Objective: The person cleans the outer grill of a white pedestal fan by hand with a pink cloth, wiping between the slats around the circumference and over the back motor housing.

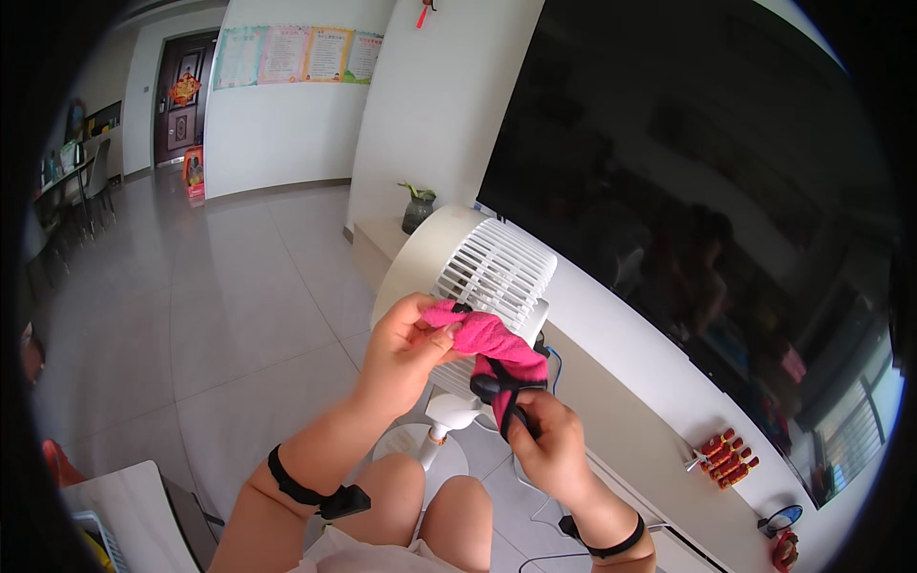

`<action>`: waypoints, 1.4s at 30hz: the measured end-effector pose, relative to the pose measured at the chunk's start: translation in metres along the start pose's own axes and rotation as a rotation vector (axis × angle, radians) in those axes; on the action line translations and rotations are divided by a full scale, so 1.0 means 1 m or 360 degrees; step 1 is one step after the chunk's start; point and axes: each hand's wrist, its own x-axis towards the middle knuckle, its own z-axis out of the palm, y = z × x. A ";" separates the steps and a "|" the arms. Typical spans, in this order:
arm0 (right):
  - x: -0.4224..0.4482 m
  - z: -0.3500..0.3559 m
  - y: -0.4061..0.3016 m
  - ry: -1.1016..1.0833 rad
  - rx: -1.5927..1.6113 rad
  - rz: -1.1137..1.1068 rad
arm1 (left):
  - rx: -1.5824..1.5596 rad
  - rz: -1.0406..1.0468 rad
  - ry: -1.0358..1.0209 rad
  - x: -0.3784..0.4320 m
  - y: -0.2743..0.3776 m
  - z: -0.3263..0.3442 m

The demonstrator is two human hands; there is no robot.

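Observation:
My left hand [408,351] pinches one end of a pink cloth [494,336] with its thumb and fingers. The cloth is fuzzy, with black trim and a black band; its exact kind cannot be told. Lower right, my right hand [548,444] grips a pink and black strip at its other end, along with a dark part mostly hidden by the fingers. The cloth is bunched between both hands, in front of a white fan [494,265] with a slatted housing. Each forearm wears a black strap.
The fan's round base [455,465] stands on the tiled floor near my knees. A long, low cabinet [616,401] runs below a large television [680,179]. It bears a plant vase [418,211] and red ornaments [727,458]. Cables lie at the lower right; a table [125,508] is lower left.

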 end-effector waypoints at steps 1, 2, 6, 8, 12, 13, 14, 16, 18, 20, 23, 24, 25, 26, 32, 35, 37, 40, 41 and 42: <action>-0.001 0.000 -0.007 -0.0002 0.0011 -0.0013 | 0.0462 0.0191 0.0064 -0.001 -0.002 -0.004; -0.001 0.000 -0.013 0.0138 0.0064 -0.0126 | 0.0770 0.0181 0.0029 -0.008 0.001 -0.009; 0.024 -0.009 -0.021 0.0519 0.0144 -0.0424 | 0.0604 0.0083 -0.0518 -0.019 0.015 0.004; 0.032 -0.006 -0.017 0.0524 0.0253 -0.0287 | 0.0484 -0.0009 -0.0450 -0.019 0.014 0.001; 0.029 0.003 -0.009 0.0302 -0.0002 -0.0496 | 0.0196 -0.0065 -0.0369 -0.021 0.004 -0.007; 0.031 0.005 -0.008 0.0300 -0.0009 -0.0505 | 0.0124 -0.0039 -0.0383 -0.023 -0.001 -0.009; 0.034 0.006 -0.008 0.0184 0.0129 -0.0504 | 0.0046 -0.0056 -0.0432 -0.023 -0.004 -0.012; 0.036 0.009 -0.001 -0.0177 0.0770 -0.0158 | 0.0053 -0.0084 -0.0499 -0.022 -0.005 -0.018; 0.037 0.007 -0.014 -0.0457 0.1260 0.0274 | -0.0057 -0.0277 -0.0646 -0.023 -0.002 -0.028; 0.037 0.014 -0.024 -0.0674 0.1651 0.0772 | 0.0048 -0.0206 -0.0692 -0.023 0.001 -0.043; 0.035 0.001 0.000 -0.0814 0.1681 0.0862 | 0.0187 -0.0023 -0.0682 -0.018 -0.003 -0.036; 0.031 0.009 -0.014 -0.0414 0.1473 0.0869 | 0.0292 0.0059 -0.0570 -0.019 -0.001 -0.034; 0.030 0.011 -0.010 -0.0417 0.1461 0.0875 | 0.0283 0.0064 -0.0562 -0.020 0.008 -0.032; 0.029 0.013 -0.002 -0.0246 0.0855 0.0295 | 0.0040 -0.0260 -0.0519 -0.019 0.020 -0.028; 0.043 0.018 -0.023 0.0137 -0.1060 -0.1315 | 0.0109 -0.0884 -0.0383 -0.018 0.025 -0.043; 0.044 0.019 -0.021 0.0182 -0.1349 -0.1552 | 0.0286 -0.0685 -0.0513 -0.021 0.023 -0.041; 0.044 0.020 -0.022 0.0140 -0.1403 -0.1633 | 0.0248 -0.0651 -0.0550 -0.021 0.026 -0.041; 0.040 0.021 -0.020 0.0015 -0.1108 -0.1424 | 0.0199 -0.0564 -0.0637 -0.022 0.030 -0.042; 0.038 0.022 -0.020 -0.0067 -0.0761 -0.1130 | 0.0186 -0.0515 -0.0681 -0.022 0.030 -0.043; 0.039 0.027 -0.026 -0.0045 -0.0475 -0.0960 | 0.0180 -0.0516 -0.0682 -0.022 0.029 -0.042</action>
